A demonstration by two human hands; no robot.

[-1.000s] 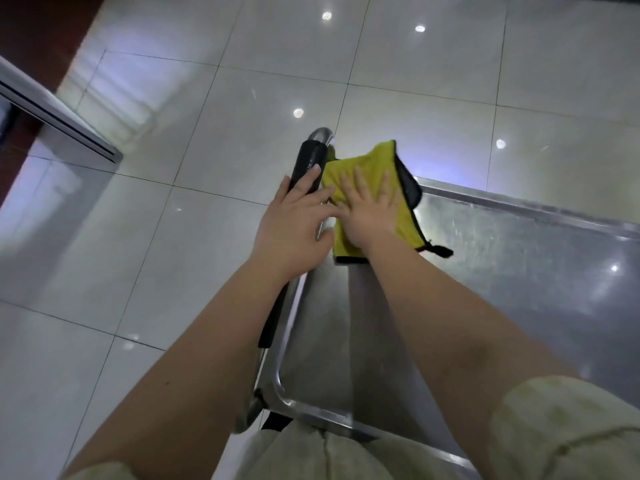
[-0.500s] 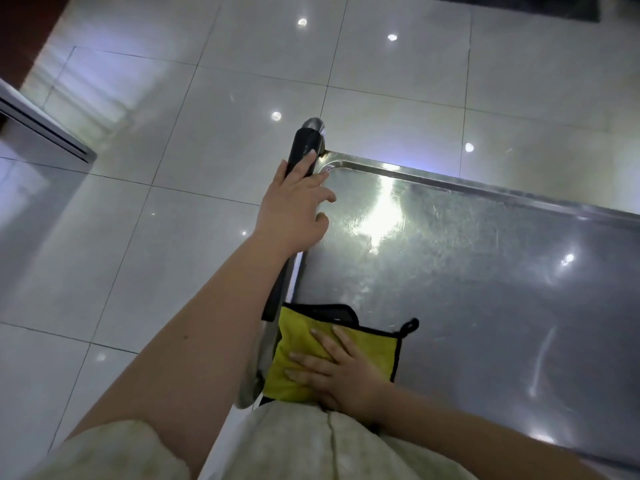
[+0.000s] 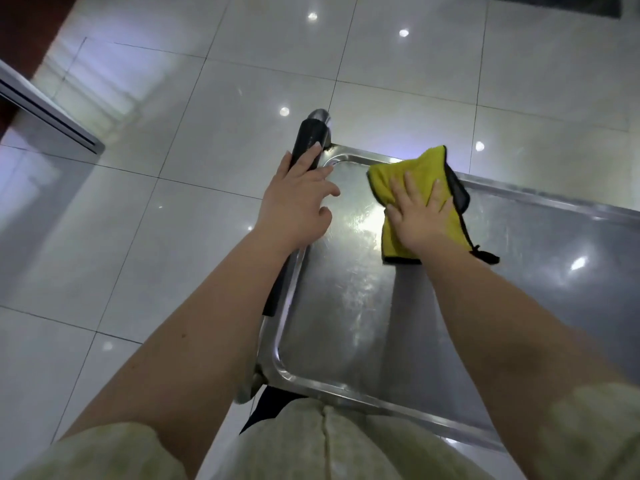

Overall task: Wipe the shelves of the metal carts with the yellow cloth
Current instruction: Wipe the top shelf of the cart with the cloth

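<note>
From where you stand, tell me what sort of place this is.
Probably a service area in a commercial or institutional building, though I cannot tell which kind. The signs: a stainless steel cart shelf under a yellow cloth, the cart's black-gripped push handle, and glossy floor tiles mirroring ceiling spotlights.

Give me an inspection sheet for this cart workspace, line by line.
Surface: shiny stainless-steel cart shelf with a raised rim; smeary streaks show under the glare.
Job's things: yellow microfibre cloth with black trim, lying on the shelf at its far rim, near the handle-side corner.
Clutter: nothing seen.
Grips: right hand presses flat on the cloth, fingers spread; left hand rests on the black padded cart handle, fingers fairly straight.
Cables: nothing seen.
Surroundings: glossy pale floor tiles with ceiling-light reflections; grey metal edge at upper left, cannot tell what it is.
</note>
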